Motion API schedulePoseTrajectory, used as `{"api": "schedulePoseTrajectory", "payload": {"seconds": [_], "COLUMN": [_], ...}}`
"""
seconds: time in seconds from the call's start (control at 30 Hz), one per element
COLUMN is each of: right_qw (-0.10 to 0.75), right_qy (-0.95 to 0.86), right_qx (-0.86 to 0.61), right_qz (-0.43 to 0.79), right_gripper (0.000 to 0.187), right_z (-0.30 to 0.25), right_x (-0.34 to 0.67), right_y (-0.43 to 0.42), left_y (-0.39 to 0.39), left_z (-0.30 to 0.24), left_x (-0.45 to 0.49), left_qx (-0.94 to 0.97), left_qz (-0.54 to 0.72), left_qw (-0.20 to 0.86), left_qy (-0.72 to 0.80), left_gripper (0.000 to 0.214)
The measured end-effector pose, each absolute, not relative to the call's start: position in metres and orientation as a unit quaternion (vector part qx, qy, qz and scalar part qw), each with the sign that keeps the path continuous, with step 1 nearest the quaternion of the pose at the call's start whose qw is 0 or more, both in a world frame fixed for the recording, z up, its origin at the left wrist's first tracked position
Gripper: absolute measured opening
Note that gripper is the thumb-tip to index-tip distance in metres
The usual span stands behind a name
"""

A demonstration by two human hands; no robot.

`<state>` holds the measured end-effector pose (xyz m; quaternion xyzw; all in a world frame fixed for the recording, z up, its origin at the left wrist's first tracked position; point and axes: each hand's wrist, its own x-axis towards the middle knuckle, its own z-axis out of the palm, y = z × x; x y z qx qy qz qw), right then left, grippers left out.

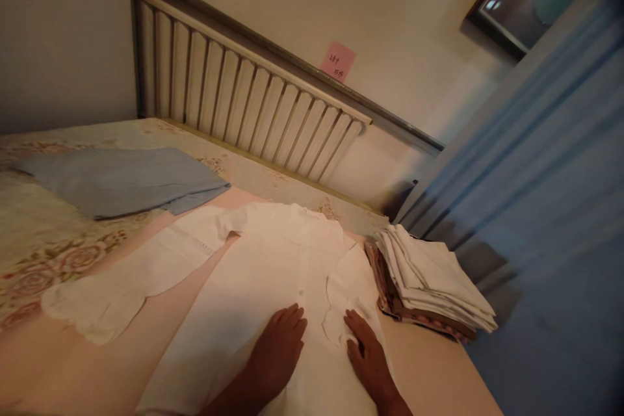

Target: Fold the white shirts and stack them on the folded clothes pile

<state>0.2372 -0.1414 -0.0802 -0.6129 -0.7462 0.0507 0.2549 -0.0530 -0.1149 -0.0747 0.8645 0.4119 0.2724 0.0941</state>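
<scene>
A white button-front shirt (244,299) lies spread out, collar away from me. Its sleeve on the left (160,266) stretches out to the side, while the sleeve on the right (341,286) is folded in over the front. My left hand (280,351) rests flat on the shirt's front, fingers extended and holding nothing. On the edge of the folded sleeve lies my right hand (365,354), its fingers stretched and the thumb apart. The lower part of the shirt runs out of view beneath my forearms.
A stack of folded cloths (433,273) stands right of the shirt. Grey-blue folded fabric (127,179) lies at the left on a floral cover (63,266). Under the shirt is a pink surface (429,364). Behind are a radiator (244,97) and a blue curtain (550,208).
</scene>
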Motion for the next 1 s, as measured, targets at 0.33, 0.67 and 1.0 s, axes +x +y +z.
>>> {"api": "schedulePoseTrajectory", "payload": {"seconds": [0.33, 0.67, 1.0], "right_qw": [0.243, 0.267, 0.258], "right_qy": [-0.748, -0.716, -0.717], "right_qx": [-0.617, -0.645, -0.647], "right_qz": [0.034, -0.025, -0.042], "right_gripper": [0.055, 0.045, 0.046], "right_z": [-0.077, -0.088, -0.089], "right_x": [0.233, 0.229, 0.231], "right_y": [-0.142, -0.145, -0.144], "left_y": [-0.114, -0.115, -0.114], "left_z": [-0.078, -0.074, -0.082], "left_x": [-0.054, -0.056, -0.052], "left_qx": [0.865, 0.867, 0.866], "left_qz": [0.290, 0.286, 0.269], "left_qw": [0.081, 0.086, 0.078], "left_qy": [0.401, 0.399, 0.415], "left_gripper": [0.044, 0.045, 0.049]}}
